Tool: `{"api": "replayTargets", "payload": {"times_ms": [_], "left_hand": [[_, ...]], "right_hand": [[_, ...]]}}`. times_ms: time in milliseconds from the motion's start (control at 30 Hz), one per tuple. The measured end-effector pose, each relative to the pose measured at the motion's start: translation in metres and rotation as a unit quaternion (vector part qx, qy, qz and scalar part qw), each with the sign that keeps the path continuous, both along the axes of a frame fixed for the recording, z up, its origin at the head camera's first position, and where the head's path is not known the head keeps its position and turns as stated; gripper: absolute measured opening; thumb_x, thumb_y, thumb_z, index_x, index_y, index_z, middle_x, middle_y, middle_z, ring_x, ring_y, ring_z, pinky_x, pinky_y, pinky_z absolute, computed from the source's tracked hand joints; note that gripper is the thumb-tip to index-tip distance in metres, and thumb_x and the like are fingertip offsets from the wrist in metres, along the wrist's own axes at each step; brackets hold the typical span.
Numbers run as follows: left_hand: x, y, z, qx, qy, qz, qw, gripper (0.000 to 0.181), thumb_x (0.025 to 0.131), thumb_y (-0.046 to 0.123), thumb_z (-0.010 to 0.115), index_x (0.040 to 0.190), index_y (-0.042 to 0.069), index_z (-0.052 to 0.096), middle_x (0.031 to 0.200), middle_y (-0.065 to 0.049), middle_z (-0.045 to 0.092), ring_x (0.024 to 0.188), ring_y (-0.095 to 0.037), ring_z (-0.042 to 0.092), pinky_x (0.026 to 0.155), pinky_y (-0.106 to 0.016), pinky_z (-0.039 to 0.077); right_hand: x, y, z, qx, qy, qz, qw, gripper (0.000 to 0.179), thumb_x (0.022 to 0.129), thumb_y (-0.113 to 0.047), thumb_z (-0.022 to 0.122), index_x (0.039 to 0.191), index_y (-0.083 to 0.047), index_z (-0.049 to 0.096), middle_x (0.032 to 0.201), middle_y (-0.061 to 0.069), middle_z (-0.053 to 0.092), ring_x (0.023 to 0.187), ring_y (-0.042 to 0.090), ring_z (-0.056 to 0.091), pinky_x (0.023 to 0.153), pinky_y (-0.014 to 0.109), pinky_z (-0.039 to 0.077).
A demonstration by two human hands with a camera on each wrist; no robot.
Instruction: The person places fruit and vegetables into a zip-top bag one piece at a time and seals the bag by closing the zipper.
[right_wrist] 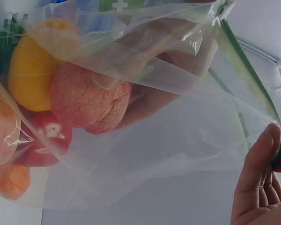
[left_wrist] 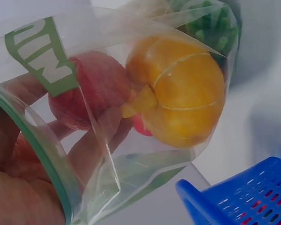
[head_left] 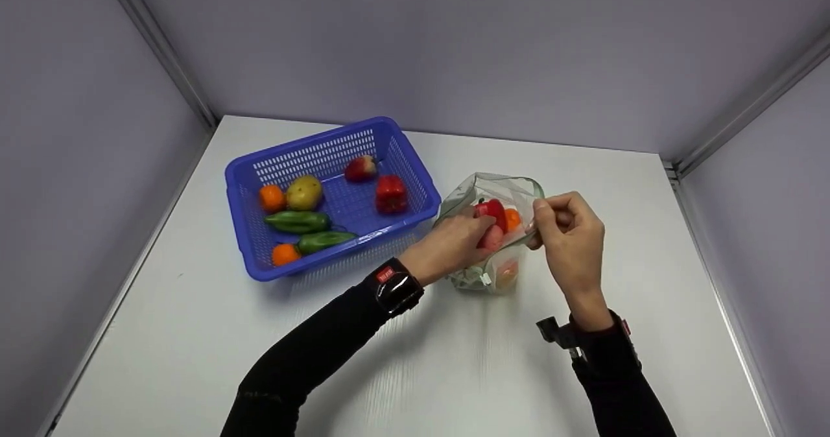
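Note:
My left hand (head_left: 454, 239) reaches inside a clear zip bag (head_left: 512, 184) with a green-edged mouth. Its thumb and fingers hold a wrinkled pinkish-red round fruit (right_wrist: 89, 96), also seen through the plastic in the left wrist view. At the bag's rim, my right hand (head_left: 574, 236) pinches the edge between thumb and fingers and keeps the mouth spread. Beside the held fruit lies a yellow bell pepper (left_wrist: 187, 89). Also within the bag are a red pepper (head_left: 491, 210), an orange fruit (right_wrist: 13, 182) and something green with many thin stalks (left_wrist: 213, 28).
Left of the bag stands a blue basket (head_left: 337, 255). It contains a red bell pepper (head_left: 391, 194), a red-and-cream fruit (head_left: 360, 168), a yellow fruit (head_left: 304, 192), two green peppers (head_left: 298, 222) and two orange fruits (head_left: 272, 198). Grey panels (head_left: 415, 48) enclose the white table (head_left: 454, 372).

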State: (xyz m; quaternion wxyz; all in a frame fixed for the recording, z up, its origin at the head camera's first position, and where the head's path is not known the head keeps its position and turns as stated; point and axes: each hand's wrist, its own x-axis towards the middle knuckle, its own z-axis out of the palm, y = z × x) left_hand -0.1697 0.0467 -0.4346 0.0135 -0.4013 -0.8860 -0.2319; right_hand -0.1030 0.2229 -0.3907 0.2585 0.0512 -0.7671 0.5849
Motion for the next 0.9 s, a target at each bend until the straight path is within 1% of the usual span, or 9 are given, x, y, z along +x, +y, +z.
{"api": "replayTargets", "payload": {"times_ms": [167,267,367,500,567,633,700,800,900], "left_hand": [[-0.001,-0.004,0.007,0.005,-0.028,0.000,0.9996,0.033,0.097,0.024,0.075,0.120,0.003,0.068,0.099,-0.011,0.071,0.086,-0.023,0.066,0.074,-0.031,0.056],[-0.001,-0.010,0.016,0.046,-0.049,0.009,0.9977,0.034,0.098,0.027,0.075,0.122,0.004,0.071,0.102,-0.009,0.074,0.089,-0.021,0.067,0.075,-0.028,0.056],[0.001,-0.021,0.023,0.113,-0.056,0.026,0.9917,0.029,0.101,0.029,0.071,0.116,0.005,0.075,0.103,-0.007,0.075,0.089,-0.018,0.070,0.076,-0.024,0.057],[0.004,-0.044,0.028,0.207,-0.015,0.039,0.9775,0.027,0.105,0.027,0.063,0.104,0.005,0.078,0.092,-0.004,0.075,0.079,-0.015,0.070,0.071,-0.023,0.057],[0.005,-0.058,0.028,0.231,0.018,0.049,0.9716,0.028,0.106,0.027,0.061,0.096,0.007,0.077,0.082,-0.001,0.072,0.071,-0.014,0.066,0.067,-0.023,0.053],[0.004,-0.074,0.028,0.238,0.046,0.069,0.9678,0.032,0.107,0.026,0.059,0.084,0.009,0.072,0.071,0.002,0.061,0.064,-0.014,0.057,0.062,-0.025,0.047],[0.003,-0.091,0.027,0.232,0.055,0.093,0.9667,0.037,0.108,0.027,0.056,0.075,0.012,0.062,0.066,0.004,0.050,0.060,-0.014,0.048,0.058,-0.028,0.038],[0.000,-0.118,0.025,0.213,0.041,0.137,0.9666,0.042,0.110,0.032,0.053,0.071,0.015,0.051,0.065,0.005,0.041,0.059,-0.014,0.044,0.058,-0.029,0.033],[-0.004,-0.141,0.021,0.184,0.012,0.176,0.9670,0.042,0.110,0.038,0.051,0.078,0.013,0.062,0.068,0.002,0.050,0.063,-0.018,0.050,0.061,-0.032,0.037]], "right_hand": [[0.000,0.000,0.000,0.003,0.002,0.003,1.0000,0.015,0.101,-0.007,0.065,0.097,0.007,0.064,0.068,0.012,0.065,0.050,0.013,0.059,0.050,0.022,0.054],[-0.001,0.000,0.000,0.003,0.002,0.006,1.0000,0.015,0.102,-0.008,0.064,0.098,0.007,0.064,0.068,0.012,0.065,0.050,0.014,0.060,0.050,0.022,0.054],[-0.001,0.001,0.001,0.003,0.001,0.004,1.0000,0.016,0.102,-0.009,0.065,0.099,0.006,0.064,0.068,0.011,0.065,0.051,0.014,0.060,0.051,0.023,0.054],[0.000,0.002,0.003,0.001,-0.002,-0.002,1.0000,0.016,0.102,-0.010,0.065,0.099,0.006,0.064,0.068,0.010,0.066,0.050,0.013,0.060,0.051,0.022,0.055],[0.001,0.002,0.003,0.000,-0.003,-0.005,1.0000,0.017,0.102,-0.010,0.065,0.098,0.006,0.064,0.068,0.009,0.066,0.050,0.013,0.060,0.051,0.022,0.054],[0.002,0.003,0.002,-0.001,-0.004,-0.008,1.0000,0.017,0.102,-0.010,0.065,0.098,0.006,0.064,0.068,0.009,0.066,0.050,0.013,0.060,0.051,0.022,0.054],[0.002,0.004,0.002,0.000,-0.004,-0.008,1.0000,0.017,0.102,-0.010,0.065,0.098,0.006,0.064,0.068,0.009,0.066,0.050,0.013,0.060,0.051,0.022,0.054],[0.002,0.004,0.002,0.002,-0.003,-0.006,1.0000,0.017,0.102,-0.010,0.065,0.099,0.007,0.064,0.068,0.009,0.066,0.050,0.013,0.060,0.051,0.022,0.055],[0.001,0.005,0.001,0.004,-0.003,-0.003,1.0000,0.017,0.102,-0.009,0.065,0.099,0.007,0.064,0.068,0.009,0.066,0.050,0.014,0.061,0.052,0.022,0.055]]}}
